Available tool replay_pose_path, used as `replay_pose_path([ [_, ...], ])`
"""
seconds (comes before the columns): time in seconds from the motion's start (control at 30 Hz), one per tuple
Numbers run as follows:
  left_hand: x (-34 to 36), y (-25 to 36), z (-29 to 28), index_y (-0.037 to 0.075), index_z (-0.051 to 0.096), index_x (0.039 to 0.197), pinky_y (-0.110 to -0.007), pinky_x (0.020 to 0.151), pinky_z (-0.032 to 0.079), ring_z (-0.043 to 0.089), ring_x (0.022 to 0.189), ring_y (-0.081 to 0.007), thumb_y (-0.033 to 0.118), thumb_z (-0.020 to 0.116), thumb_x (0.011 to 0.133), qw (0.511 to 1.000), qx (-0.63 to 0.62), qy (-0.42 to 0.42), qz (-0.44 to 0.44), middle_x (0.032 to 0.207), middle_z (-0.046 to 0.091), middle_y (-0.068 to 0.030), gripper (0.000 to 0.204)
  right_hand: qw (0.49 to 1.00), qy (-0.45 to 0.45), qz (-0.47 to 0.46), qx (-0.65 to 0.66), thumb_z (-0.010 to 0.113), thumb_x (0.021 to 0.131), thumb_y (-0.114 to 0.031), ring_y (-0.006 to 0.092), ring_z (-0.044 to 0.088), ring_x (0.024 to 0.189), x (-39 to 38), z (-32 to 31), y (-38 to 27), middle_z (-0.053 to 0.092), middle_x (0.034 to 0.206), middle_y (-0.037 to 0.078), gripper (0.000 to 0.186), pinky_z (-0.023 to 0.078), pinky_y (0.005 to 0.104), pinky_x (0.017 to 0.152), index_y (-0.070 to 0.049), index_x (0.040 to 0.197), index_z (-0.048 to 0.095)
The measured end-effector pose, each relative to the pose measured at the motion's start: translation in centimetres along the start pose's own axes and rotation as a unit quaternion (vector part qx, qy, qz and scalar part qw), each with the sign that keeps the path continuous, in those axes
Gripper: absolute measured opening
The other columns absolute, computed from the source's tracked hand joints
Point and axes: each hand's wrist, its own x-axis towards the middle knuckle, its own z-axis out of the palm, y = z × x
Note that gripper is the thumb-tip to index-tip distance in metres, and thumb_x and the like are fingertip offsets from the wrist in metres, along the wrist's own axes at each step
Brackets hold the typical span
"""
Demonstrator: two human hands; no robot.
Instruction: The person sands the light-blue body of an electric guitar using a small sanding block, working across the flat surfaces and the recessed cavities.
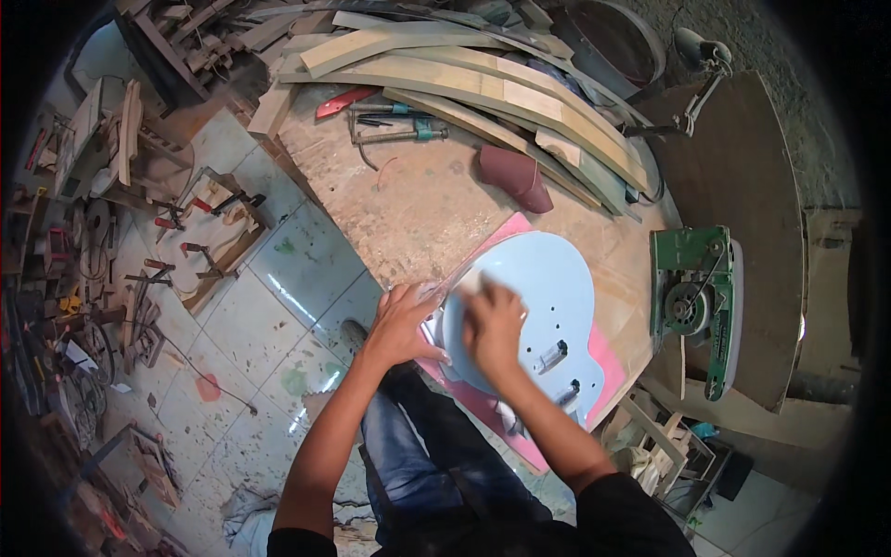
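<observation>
A pale blue guitar body with holes and cut-outs lies on pink padding at the bench's near edge. My left hand grips the body's left edge, fingers curved at the rim and thumb stretched lower. My right hand is closed over a pale, blurred pad on the body's left upper face; motion smears the pad's shape. A rolled reddish-brown sheet, apparently abrasive paper, lies farther back on the wooden bench.
Long wood strips pile along the back, beside clamps and a red tool. A green machine stands at the right. Clamped wood pieces and cluttered offcuts sit at the left, beside the tiled floor.
</observation>
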Motion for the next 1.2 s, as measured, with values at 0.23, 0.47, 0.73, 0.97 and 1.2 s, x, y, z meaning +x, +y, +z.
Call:
replay_pose_path([
  [0.23, 0.3, 0.5, -0.1, 0.01, 0.063, 0.143, -0.051, 0.111, 0.038, 0.048, 0.134, -0.0368, 0.052, 0.096, 0.047, 1.0, -0.01, 0.013, 0.011, 0.145, 0.056, -0.0144, 0.11, 0.998, 0.054, 0.035, -0.013, 0.07, 0.081, -0.008, 0.0406, 0.058, 0.118, 4.7, -1.0, 3.3, 0.064, 0.133, 0.019, 0.04, 0.044, 0.0565, 0.097, -0.021, 0.119, 0.076],
  [0.47, 0.1, 0.1, -0.1, 0.01, 0.062, 0.144, -0.051, 0.111, 0.038, 0.047, 0.134, -0.0371, 0.053, 0.096, 0.047, 1.0, -0.006, 0.008, 0.009, 0.144, 0.056, -0.0148, 0.111, 0.999, -0.02, -0.045, 0.014, 0.073, 0.079, -0.009, 0.0405, 0.057, 0.119, 1.8, -0.5, 2.0, 0.062, 0.136, 0.016, 0.04, 0.042, 0.0552, 0.101, -0.02, 0.117, 0.076],
  [0.73, 0.0, -0.1, -0.2, 0.01, 0.063, 0.143, -0.05, 0.113, 0.035, 0.045, 0.137, -0.037, 0.053, 0.096, 0.047, 1.0, -0.007, -0.009, -0.006, 0.146, 0.055, -0.0151, 0.111, 0.999, -0.035, -0.037, 0.009, 0.075, 0.076, -0.008, 0.0406, 0.057, 0.121, 0.2, -0.2, -0.3, 0.063, 0.133, 0.016, 0.044, 0.043, 0.0559, 0.101, -0.019, 0.118, 0.075],
  [0.97, 0.3, 0.5, -0.3, 0.011, 0.061, 0.147, -0.049, 0.115, 0.034, 0.045, 0.139, -0.0364, 0.053, 0.096, 0.048, 1.0, -0.024, -0.009, -0.011, 0.148, 0.055, -0.0143, 0.113, 0.999, 0.032, 0.022, -0.017, 0.072, 0.076, -0.006, 0.0411, 0.058, 0.119, 4.1, -0.6, 2.8, 0.063, 0.132, 0.018, 0.044, 0.044, 0.0557, 0.099, -0.02, 0.118, 0.075],
  [1.2, 0.3, 0.4, -0.3, 0.011, 0.059, 0.148, -0.05, 0.114, 0.034, 0.045, 0.139, -0.0366, 0.053, 0.096, 0.047, 1.0, -0.02, -0.016, -0.011, 0.149, 0.054, -0.0146, 0.115, 0.995, -0.067, -0.069, 0.036, 0.066, 0.075, 0.003, 0.0403, 0.053, 0.131, 5.6, -2.2, 6.0, 0.064, 0.135, 0.013, 0.041, 0.039, 0.0594, 0.107, -0.017, 0.111, 0.073],
])
